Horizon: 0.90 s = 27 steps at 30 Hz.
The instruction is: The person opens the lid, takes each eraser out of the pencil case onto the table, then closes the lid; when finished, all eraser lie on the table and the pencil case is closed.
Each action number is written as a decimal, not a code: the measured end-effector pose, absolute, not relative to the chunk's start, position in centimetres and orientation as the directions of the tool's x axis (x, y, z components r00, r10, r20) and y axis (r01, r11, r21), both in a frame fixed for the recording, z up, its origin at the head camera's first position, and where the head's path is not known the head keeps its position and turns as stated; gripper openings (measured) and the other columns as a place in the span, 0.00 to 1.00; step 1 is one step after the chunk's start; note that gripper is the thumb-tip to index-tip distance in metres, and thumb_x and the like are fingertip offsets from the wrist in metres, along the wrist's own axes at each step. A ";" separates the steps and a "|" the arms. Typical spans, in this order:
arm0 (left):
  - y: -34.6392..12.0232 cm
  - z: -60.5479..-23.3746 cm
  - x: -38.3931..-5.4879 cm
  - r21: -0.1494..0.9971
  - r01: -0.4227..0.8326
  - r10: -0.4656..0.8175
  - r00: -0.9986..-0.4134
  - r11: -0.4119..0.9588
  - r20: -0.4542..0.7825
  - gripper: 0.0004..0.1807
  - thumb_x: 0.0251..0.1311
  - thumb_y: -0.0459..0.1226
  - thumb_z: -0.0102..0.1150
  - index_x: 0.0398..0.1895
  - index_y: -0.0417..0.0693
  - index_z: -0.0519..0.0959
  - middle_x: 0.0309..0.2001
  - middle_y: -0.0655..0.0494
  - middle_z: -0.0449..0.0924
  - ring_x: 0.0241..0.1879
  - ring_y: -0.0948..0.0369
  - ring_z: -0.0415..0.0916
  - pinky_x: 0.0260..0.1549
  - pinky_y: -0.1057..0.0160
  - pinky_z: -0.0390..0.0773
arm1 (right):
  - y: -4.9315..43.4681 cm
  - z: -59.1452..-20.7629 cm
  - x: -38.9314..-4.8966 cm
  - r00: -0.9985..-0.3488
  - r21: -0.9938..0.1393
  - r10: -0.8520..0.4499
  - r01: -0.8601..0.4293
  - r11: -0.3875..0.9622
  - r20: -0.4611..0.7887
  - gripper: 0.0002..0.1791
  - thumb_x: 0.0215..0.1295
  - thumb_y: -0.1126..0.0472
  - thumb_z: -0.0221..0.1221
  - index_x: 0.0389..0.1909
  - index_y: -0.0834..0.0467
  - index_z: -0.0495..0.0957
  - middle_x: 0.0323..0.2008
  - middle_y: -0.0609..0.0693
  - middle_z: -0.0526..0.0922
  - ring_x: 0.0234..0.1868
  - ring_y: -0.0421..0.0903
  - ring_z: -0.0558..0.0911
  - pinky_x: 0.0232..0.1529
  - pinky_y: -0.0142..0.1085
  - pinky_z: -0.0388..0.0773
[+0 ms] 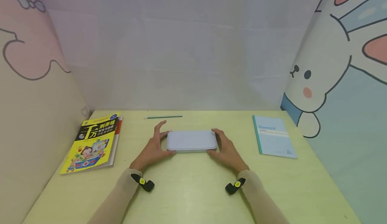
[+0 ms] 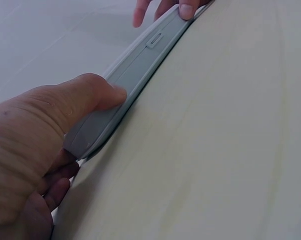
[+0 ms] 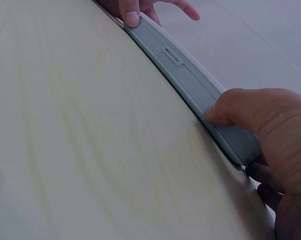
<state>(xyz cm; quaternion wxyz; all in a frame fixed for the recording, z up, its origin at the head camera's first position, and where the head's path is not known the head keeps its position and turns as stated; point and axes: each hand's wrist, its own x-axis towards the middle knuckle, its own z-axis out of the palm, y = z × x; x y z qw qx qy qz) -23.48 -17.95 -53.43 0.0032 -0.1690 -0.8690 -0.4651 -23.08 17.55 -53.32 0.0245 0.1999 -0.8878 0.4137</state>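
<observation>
A flat white pencil case (image 1: pixel 191 140) with rounded corners lies on the table, its long side facing me. Its grey front side (image 2: pixel 135 65) carries a small latch (image 3: pixel 173 56) at the middle. At its left end, my left hand (image 1: pixel 153 149) grips the case, thumb against the front and fingers around the end; the index finger sticks up, away from it. My right hand (image 1: pixel 226 151) holds the right end in the same way, thumb on the front side and fingers behind. The lid looks closed in all views.
A green pencil (image 1: pixel 163 117) lies behind the case. Left of the hands is a yellow book (image 1: pixel 90 143) on top of another one. A light blue notebook (image 1: pixel 274 136) lies to the right. Cloth-like walls (image 1: pixel 187 62) bound the table (image 1: pixel 187 190) at the back and sides.
</observation>
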 end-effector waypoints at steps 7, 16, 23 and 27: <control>-17.5 -53.3 -23.5 0.799 0.304 0.266 -0.946 0.519 0.187 0.70 0.47 0.43 0.87 0.85 0.68 0.43 0.73 0.43 0.78 0.77 0.45 0.73 0.76 0.34 0.66 | 17.1 -53.4 -23.3 -0.930 -0.734 -0.296 -0.355 0.580 0.216 0.48 0.60 0.56 0.77 0.77 0.50 0.61 0.76 0.59 0.74 0.80 0.57 0.72 0.81 0.58 0.66; -16.3 -53.4 -22.9 0.806 0.243 0.183 -0.968 0.540 0.169 0.65 0.42 0.43 0.88 0.79 0.66 0.50 0.71 0.39 0.79 0.72 0.43 0.77 0.73 0.37 0.71 | 16.5 -53.3 -23.1 -0.940 -0.730 -0.248 -0.339 0.593 0.235 0.50 0.54 0.55 0.80 0.74 0.51 0.63 0.73 0.61 0.77 0.75 0.59 0.77 0.76 0.60 0.72; -15.5 -53.3 -22.8 0.818 0.227 0.146 -0.974 0.529 0.176 0.65 0.41 0.40 0.89 0.78 0.62 0.51 0.70 0.39 0.80 0.70 0.45 0.78 0.71 0.42 0.73 | 15.6 -53.1 -23.2 -0.953 -0.738 -0.187 -0.301 0.603 0.237 0.52 0.48 0.54 0.83 0.73 0.50 0.63 0.69 0.62 0.80 0.71 0.60 0.80 0.73 0.57 0.76; -14.8 -53.1 -22.8 0.809 0.221 0.110 -0.975 0.545 0.192 0.65 0.39 0.41 0.89 0.78 0.61 0.53 0.68 0.38 0.81 0.67 0.45 0.81 0.67 0.43 0.77 | 15.2 -52.9 -23.2 -0.957 -0.737 -0.163 -0.288 0.612 0.240 0.54 0.47 0.54 0.84 0.73 0.51 0.64 0.70 0.62 0.79 0.71 0.59 0.80 0.73 0.57 0.76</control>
